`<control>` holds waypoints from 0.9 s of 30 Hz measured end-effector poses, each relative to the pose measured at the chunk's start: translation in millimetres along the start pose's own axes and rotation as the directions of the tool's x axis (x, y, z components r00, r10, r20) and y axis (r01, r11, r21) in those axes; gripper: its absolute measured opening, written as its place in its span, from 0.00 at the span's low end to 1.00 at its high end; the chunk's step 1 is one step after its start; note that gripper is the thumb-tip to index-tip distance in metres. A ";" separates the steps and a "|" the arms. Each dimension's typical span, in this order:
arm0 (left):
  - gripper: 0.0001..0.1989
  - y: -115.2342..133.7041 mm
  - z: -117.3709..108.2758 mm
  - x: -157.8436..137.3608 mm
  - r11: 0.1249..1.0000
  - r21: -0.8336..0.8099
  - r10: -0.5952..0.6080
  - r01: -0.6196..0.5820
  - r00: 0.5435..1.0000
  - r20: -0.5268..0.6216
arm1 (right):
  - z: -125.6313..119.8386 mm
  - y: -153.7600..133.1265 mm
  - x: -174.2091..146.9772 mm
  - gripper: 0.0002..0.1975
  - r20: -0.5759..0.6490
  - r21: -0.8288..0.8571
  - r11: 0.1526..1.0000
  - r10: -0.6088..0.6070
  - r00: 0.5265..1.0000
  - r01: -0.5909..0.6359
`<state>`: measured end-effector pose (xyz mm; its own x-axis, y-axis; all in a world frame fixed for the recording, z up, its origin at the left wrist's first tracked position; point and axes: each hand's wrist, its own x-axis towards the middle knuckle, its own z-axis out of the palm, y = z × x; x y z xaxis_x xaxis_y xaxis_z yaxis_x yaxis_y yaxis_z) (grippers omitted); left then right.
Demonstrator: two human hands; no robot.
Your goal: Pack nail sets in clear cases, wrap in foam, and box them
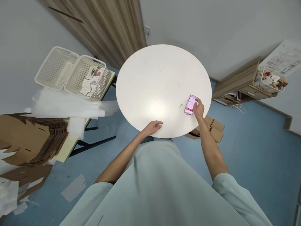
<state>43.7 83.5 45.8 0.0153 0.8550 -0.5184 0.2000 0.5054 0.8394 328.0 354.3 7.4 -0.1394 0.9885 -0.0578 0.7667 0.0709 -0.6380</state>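
A smartphone [191, 104] with a lit pink screen and a red bar low on it is on the white round table [162, 66], right of the middle. From the right, my right hand [198, 109] reaches over its edge, with bent fingers and thumb closed on that side. Whether the phone lies flat or is slightly raised, I cannot tell. My left hand [153, 127] rests at the table's near edge, fingers stretched to the right and holding nothing. A small dark mark shows on the tabletop left of the phone.
At left, a side table [61, 154] bears an open white lidded basket [76, 75] and stacked flat cardboard [56, 138]. Cardboard boxes [215, 129] sit on the floor below right. A wooden cabinet [237, 82] with a filled basket [270, 80] stands at right.
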 end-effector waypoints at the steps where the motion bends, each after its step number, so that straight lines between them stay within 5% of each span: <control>1: 0.24 -5.2 -12.7 -5.8 1.000 -0.010 0.007 -0.007 1.000 0.002 | -1.7 -7.9 -5.8 0.22 -0.030 -0.016 1.000 0.012 0.999 -0.013; 7: 0.25 -30.5 -91.2 -48.2 0.994 -0.096 0.042 -0.046 0.998 -0.042 | 14.8 -81.8 -45.5 0.22 -0.087 -0.037 0.999 0.032 0.996 -0.035; 15: 0.26 -69.3 -186.8 -109.0 0.954 -0.294 -0.022 -0.063 0.961 -0.277 | 121.0 -244.1 -79.0 0.24 0.117 0.086 0.981 -0.185 0.976 0.175; 22: 0.22 -100.9 -250.1 -138.6 0.909 -0.409 -0.111 -0.078 0.901 -0.420 | 233.2 -381.7 -69.6 0.24 0.344 0.110 0.905 -0.422 0.838 0.411; 27: 0.21 -120.6 -299.9 -146.8 0.898 -0.435 -0.183 -0.061 0.849 -0.495 | 316.0 -473.5 -65.2 0.22 0.464 0.049 0.775 -0.576 0.672 0.630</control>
<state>-276.5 -68.0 69.6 -0.5087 0.6916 -0.5127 -0.2476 0.4528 0.8565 -224.0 214.2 70.6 -0.8267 0.5620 -0.0277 0.4757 0.6717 -0.5680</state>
